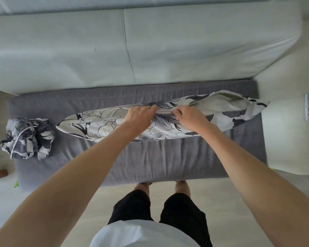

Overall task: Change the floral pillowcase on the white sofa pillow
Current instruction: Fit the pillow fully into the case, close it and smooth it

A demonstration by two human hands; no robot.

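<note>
the pillow point(168, 120) lies edge-up along the grey seat cushion point(150, 157), already inside a floral pillowcase point(103, 127) whose zipper point(96, 119) runs along the top edge. left of the pillow the zip looks done up; right of the hands the case gapes and the pale insert point(219, 104) shows through. both hands sit at the middle of the pillow, side by side. the left hand point(139, 118) has its fingers curled over the seam, bunching the fabric there. the right hand point(187, 118) pinches at the zip line, probably on the slider, though the slider itself is hidden under the fingertips. a crumpled second floral case point(27, 138) sits on the cushion well left of the pillow.

my guess is the zip is about half closed. to do it well: keep the left hand holding the seam taut, tuck the insert corner down before the slider reaches it, and pull steadily toward the pillow's right end so no fabric gets caught.
</note>
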